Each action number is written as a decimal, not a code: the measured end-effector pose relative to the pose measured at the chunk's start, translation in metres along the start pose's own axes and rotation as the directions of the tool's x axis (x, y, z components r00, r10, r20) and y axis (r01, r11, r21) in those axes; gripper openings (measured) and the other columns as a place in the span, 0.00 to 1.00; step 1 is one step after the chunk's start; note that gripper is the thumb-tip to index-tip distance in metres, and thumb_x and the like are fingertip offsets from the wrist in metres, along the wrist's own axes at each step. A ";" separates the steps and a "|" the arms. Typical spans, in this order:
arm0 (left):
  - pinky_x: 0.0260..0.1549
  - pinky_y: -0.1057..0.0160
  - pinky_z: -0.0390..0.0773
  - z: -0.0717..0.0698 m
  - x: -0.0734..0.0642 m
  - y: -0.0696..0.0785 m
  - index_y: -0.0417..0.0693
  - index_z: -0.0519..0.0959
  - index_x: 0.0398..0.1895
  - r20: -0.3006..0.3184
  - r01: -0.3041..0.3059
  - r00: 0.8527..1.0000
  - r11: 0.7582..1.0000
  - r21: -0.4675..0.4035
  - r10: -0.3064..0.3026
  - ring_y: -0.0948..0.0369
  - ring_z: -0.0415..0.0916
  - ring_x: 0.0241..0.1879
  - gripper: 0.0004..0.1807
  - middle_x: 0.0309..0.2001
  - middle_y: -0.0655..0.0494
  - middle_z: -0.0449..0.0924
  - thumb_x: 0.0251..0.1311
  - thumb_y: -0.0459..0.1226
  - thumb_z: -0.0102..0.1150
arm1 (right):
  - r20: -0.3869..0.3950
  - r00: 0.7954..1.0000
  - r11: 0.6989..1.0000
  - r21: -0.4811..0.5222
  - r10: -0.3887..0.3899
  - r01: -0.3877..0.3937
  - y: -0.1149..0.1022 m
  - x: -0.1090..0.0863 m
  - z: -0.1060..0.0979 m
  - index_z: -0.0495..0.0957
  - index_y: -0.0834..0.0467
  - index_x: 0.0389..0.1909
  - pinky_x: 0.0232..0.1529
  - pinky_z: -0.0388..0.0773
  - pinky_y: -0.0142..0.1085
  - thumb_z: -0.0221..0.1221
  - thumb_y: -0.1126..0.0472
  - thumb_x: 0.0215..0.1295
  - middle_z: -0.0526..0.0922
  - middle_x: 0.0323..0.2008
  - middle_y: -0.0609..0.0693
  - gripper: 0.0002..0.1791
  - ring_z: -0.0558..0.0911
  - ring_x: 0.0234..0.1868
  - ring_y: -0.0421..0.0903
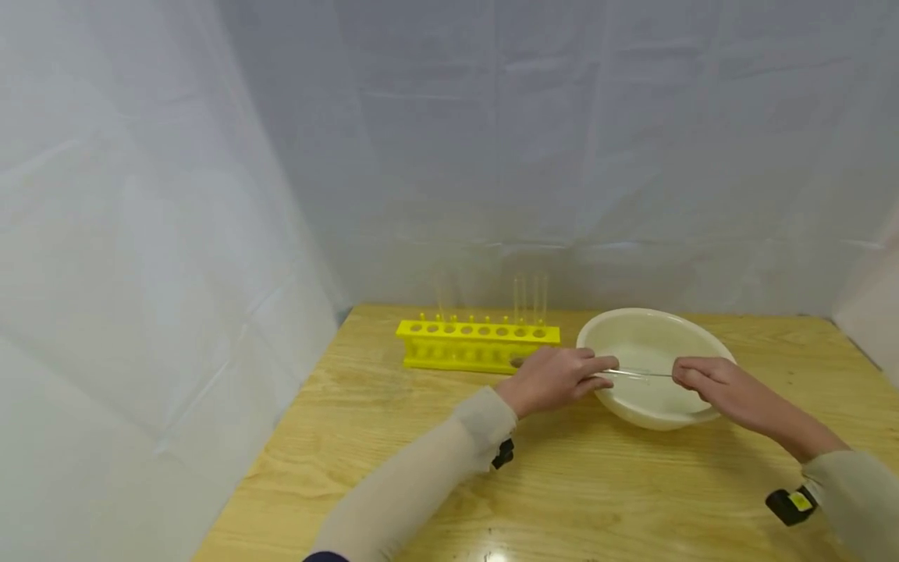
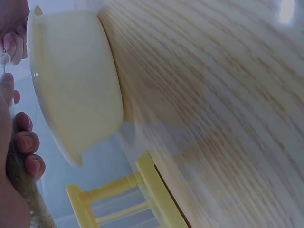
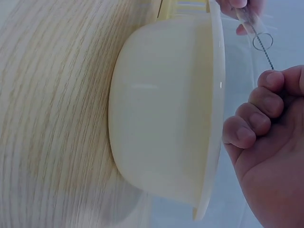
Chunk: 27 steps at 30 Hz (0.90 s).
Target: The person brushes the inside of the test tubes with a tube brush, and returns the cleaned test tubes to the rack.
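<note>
Yellow plastic makes the rack (image 1: 480, 337), clear tubes upright in it, near the far-left corner of the desk (image 1: 604, 492). Next along, my left hand (image 1: 551, 380) curls round a glass tube (image 3: 253, 29), its mouth over the bowl (image 1: 656, 417) near the far edge. My right hand (image 1: 730, 390) pinches the brush's wire (image 3: 268, 58). I'd say I'm scrubbing the inside; that calls for straight strokes, the tube kept steady.

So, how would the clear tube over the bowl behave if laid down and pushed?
It would likely roll, since the tube is round at its open end. Being clear and shiny like glass, it's probably stiff but fragile. Its smooth surface may also be slippery.
</note>
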<state>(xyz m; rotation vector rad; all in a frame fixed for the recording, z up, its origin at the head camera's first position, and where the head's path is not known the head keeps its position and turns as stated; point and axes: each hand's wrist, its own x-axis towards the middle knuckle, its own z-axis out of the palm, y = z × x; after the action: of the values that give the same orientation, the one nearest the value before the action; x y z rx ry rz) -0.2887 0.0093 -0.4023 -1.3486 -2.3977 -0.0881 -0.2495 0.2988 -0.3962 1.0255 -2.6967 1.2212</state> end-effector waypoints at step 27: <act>0.40 0.74 0.79 0.001 -0.020 -0.018 0.57 0.78 0.66 0.044 0.081 0.996 0.987 -0.136 -0.076 0.70 0.83 0.45 0.22 0.55 0.63 0.84 0.76 0.52 0.49 | -0.175 0.983 0.945 -0.309 0.051 -0.104 0.017 -0.042 -0.041 0.74 0.55 0.32 0.25 0.60 0.33 0.44 0.67 0.80 0.69 0.27 0.42 0.15 0.64 0.25 0.35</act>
<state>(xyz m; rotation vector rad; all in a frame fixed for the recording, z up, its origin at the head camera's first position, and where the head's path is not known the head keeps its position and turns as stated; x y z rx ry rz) -0.2947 -0.0166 -0.4086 -1.3260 -2.5173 -0.2555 -0.2368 0.3578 -0.3904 0.7476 -2.7033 0.7985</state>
